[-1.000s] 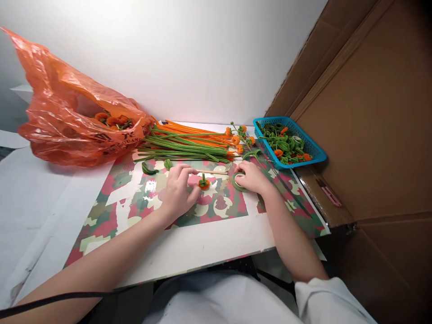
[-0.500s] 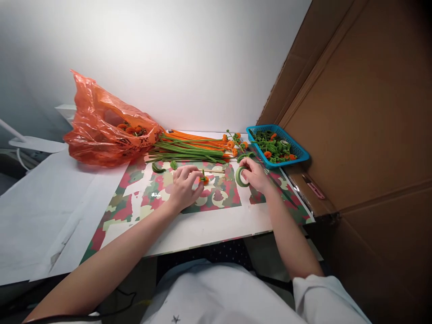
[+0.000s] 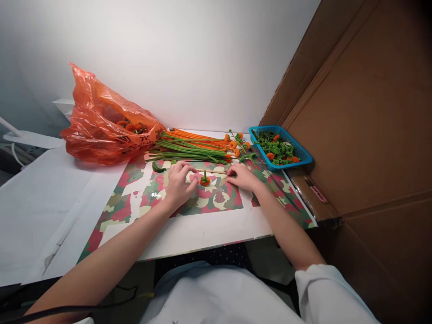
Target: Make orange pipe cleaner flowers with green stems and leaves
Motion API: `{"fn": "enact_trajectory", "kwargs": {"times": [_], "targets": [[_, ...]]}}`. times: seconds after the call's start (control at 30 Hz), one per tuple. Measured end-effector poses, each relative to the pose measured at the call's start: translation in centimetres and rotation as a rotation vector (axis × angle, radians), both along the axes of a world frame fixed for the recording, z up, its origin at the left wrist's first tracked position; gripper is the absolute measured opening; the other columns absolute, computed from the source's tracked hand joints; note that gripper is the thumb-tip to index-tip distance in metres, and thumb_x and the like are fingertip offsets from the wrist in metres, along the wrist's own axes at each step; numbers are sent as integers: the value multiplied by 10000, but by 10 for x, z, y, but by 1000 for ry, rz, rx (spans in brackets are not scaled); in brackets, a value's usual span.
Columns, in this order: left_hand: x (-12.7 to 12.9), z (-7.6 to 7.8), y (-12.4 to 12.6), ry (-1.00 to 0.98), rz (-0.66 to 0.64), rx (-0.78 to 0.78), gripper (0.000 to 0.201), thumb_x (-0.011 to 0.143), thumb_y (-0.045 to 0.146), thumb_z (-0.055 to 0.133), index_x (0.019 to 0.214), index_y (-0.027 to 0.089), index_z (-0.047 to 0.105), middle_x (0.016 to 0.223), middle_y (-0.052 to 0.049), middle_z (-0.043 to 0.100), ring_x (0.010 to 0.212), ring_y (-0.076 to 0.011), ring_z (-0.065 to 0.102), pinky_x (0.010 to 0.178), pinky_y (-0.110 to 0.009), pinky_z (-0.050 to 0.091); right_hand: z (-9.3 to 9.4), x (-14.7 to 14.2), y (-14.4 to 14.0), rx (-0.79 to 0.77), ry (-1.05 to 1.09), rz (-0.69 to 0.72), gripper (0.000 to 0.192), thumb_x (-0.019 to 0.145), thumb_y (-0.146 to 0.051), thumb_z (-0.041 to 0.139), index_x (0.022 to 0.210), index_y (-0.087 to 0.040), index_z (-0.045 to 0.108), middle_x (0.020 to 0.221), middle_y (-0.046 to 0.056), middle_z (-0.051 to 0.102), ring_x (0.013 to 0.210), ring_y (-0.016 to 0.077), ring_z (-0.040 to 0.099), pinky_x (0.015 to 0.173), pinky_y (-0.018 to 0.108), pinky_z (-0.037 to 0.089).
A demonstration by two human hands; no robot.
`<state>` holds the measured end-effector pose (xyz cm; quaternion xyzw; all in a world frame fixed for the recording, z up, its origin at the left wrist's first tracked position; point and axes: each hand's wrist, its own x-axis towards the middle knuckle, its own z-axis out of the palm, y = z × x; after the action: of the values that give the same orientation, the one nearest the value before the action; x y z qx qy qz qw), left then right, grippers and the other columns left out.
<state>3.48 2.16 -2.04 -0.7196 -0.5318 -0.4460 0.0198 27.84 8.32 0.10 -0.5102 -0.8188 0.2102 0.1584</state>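
An orange pipe-cleaner flower (image 3: 204,181) lies head down on the camouflage-patterned tabletop, its short green stem pointing up. My left hand (image 3: 180,183) is just left of it, thumb and index finger apart, holding nothing I can see. A thin wooden stick (image 3: 212,171) lies behind the flower, its left end close to my left index finger. At the stick's right end, my right hand (image 3: 243,177) has its fingers curled in toward the thumb. Whatever they grip is too small to make out. The roll of green tape is out of sight.
Green and orange pipe cleaners (image 3: 192,146) lie along the wall beside an orange plastic bag (image 3: 108,128). A finished sprig with orange flowers (image 3: 236,145) rests near a blue basket (image 3: 308,158) of green and orange pieces. A pink-handled cutter (image 3: 318,193) lies beside the cardboard (image 3: 378,135).
My left hand has drawn back from the flower, leaving it standing by itself. My right hand has moved left to the stick's end, and the green tape roll no longer shows.
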Motion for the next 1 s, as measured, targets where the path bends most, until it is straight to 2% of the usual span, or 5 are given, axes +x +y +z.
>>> {"fn": "enact_trajectory", "kwargs": {"times": [0.3,0.47,0.6,0.8,1.0], "targets": [[1,4,-4,-6,-62,35,40,824,172,541,818,201,568,896,-59,586,881,-227,553,805,-390,424,10,3,7,-101,231,19,70,785,-233,589,738,-180,591,781,19,668,736,161,590,719,298,439],[6,8,-12,58,-141,218,79,799,132,583,779,207,566,849,-37,632,817,-209,582,781,-378,416,13,5,5,-91,462,-35,149,757,-316,619,809,-177,620,813,36,685,752,167,632,736,312,494],[13,11,-19,62,-161,208,76,807,169,612,762,214,570,819,-21,648,778,-194,587,741,-356,418,14,0,-6,-188,669,-88,244,679,-339,703,861,-183,658,832,49,706,774,187,663,746,333,529],[10,8,-15,-109,-39,-119,106,825,276,582,898,201,601,908,-54,656,870,-228,579,782,-387,463,25,-19,-33,-344,707,-13,188,670,-322,747,785,-187,682,759,24,699,699,162,650,675,298,525],[5,-2,-7,-207,-280,-374,182,823,260,532,937,205,661,1033,-68,663,976,-229,625,816,-364,534,16,-46,-37,-170,484,55,28,751,-175,659,743,-168,685,759,25,707,680,147,632,665,275,492]]}}
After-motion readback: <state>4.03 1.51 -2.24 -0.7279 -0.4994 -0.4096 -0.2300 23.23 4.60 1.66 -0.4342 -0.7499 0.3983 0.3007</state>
